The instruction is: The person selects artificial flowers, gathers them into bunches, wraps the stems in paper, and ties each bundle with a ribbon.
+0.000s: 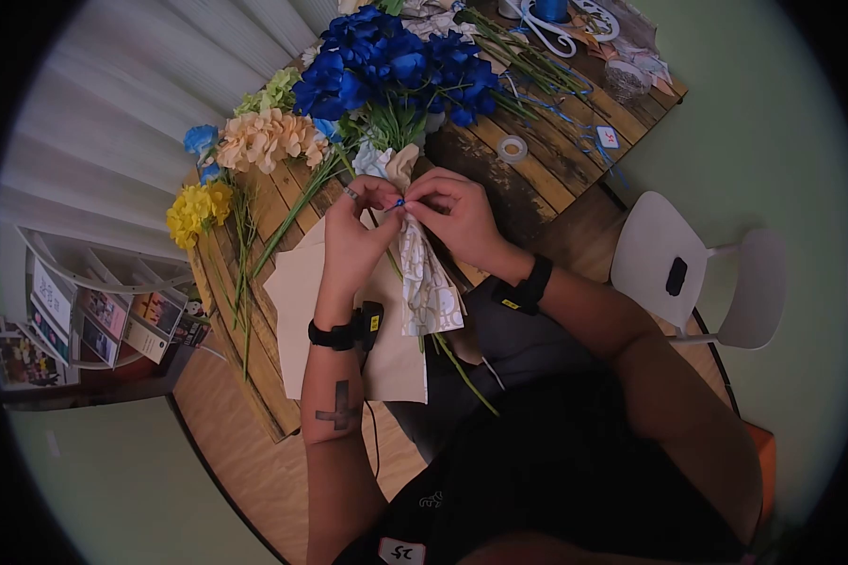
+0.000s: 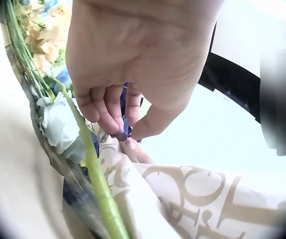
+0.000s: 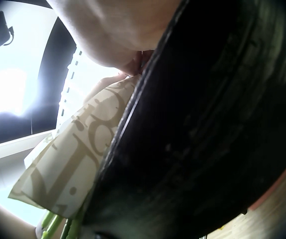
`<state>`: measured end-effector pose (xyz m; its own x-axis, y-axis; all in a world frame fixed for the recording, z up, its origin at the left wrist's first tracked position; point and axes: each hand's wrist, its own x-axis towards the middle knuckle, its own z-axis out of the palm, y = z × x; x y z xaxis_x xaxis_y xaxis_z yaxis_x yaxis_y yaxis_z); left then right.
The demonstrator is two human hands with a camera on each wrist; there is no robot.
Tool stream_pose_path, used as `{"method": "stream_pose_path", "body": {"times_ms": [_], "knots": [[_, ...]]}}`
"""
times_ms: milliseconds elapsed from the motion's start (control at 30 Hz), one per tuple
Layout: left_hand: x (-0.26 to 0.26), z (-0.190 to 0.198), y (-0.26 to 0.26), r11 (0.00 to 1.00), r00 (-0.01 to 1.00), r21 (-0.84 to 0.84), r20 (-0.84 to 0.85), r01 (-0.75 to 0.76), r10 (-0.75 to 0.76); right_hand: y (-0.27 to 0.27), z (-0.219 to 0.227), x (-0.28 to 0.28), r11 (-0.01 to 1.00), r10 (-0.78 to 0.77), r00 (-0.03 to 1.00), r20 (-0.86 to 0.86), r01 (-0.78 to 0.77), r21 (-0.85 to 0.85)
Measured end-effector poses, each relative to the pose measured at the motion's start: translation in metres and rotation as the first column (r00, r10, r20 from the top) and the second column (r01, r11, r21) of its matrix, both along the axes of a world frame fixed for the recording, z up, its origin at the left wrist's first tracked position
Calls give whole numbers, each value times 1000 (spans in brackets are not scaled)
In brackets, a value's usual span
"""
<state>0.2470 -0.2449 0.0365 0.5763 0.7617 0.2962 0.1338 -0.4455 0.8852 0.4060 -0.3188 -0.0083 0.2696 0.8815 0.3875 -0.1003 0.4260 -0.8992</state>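
At the narrow neck of a bouquet, both hands meet on a small blue ribbon knot (image 1: 400,202). My left hand (image 1: 356,235) pinches the ribbon (image 2: 125,130) between thumb and fingers. From the other side my right hand (image 1: 462,218) pinches it too, fingertips close to the left ones. Below the knot, patterned wrapping paper (image 1: 424,282) flares out, with green stems (image 3: 50,224) poking from its end. Deep blue flowers (image 1: 377,66) form the bouquet's head. The right wrist view shows little of the right fingers; a dark surface covers much of it.
Peach flowers (image 1: 266,139) and yellow flowers (image 1: 198,213) lie left on the wooden table (image 1: 287,226). Beige paper sheets (image 1: 297,311) lie under my left forearm. A tape roll (image 1: 512,149) sits right of the bouquet. Beyond the table's right edge stands a white chair (image 1: 650,250).
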Motion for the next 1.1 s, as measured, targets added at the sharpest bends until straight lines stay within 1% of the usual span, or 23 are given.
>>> {"method": "stream_pose_path", "body": {"times_ms": [33, 67, 133, 267, 367, 467, 533, 700, 767, 833, 867, 900, 933, 967, 1033, 1067, 1100], "knots": [[0, 1, 2, 996, 998, -83, 53, 30, -26, 2, 1, 0, 1000, -7, 1000, 6, 7, -4], [0, 0, 2, 996, 998, -83, 51, 30, -26, 2, 0, 0, 1000, -13, 1000, 12, 13, -3], [0, -2, 4, 972, 993, -231, 114, 28, -1, 0, 1, 0, 1000, -16, 1000, 20, 16, -8], [3, -2, 3, 968, 994, -252, 105, 2, 25, 2, -1, -2, 999, -29, 1000, 9, 29, -17], [4, -8, 2, 971, 993, -236, 101, -38, 64, -2, 0, -1, 999, -19, 1000, 25, 20, -36], [8, -12, 1, 976, 990, -203, 101, -76, 98, -2, 0, -1, 998, -45, 997, 67, 48, -44], [11, -13, 0, 975, 983, -178, 106, -129, 150, 0, -1, -3, 997, -53, 996, 65, 57, -52], [13, -17, 1, 974, 977, -142, 98, -174, 189, 1, -6, -1, 994, -89, 993, 74, 93, -55], [12, -15, 1, 973, 975, -139, 98, -186, 200, 6, -15, -1, 997, -70, 997, -13, 69, -46], [13, -11, -3, 972, 973, -40, -20, -230, 230, 7, -21, 0, 997, -56, 998, -15, 55, -63], [14, -8, -5, 972, 973, -41, -21, -230, 229, 7, -22, 0, 996, -45, 999, -18, 44, -78], [16, -4, -8, 969, 969, -4, -42, -245, 245, 7, -23, 0, 996, -46, 999, -18, 44, -79], [18, -3, -10, 965, 963, 32, -63, -260, 261, 6, -23, -1, 994, -36, 998, -44, 31, -104], [17, -5, -8, 966, 963, 28, -64, -259, 260, 7, -24, -3, 991, -27, 997, -70, 18, -131], [18, -8, -7, 943, 952, 154, -42, -294, 304, 5, -24, -2, 989, -27, 998, -65, 17, -149], [18, -8, -7, 943, 952, 155, -42, -295, 305, 4, -23, -2, 986, -29, 998, -57, 19, -166], [19, -8, -7, 933, 947, 206, -64, -296, 315, 4, -22, -2, 986, -29, 998, -58, 19, -168]]}}
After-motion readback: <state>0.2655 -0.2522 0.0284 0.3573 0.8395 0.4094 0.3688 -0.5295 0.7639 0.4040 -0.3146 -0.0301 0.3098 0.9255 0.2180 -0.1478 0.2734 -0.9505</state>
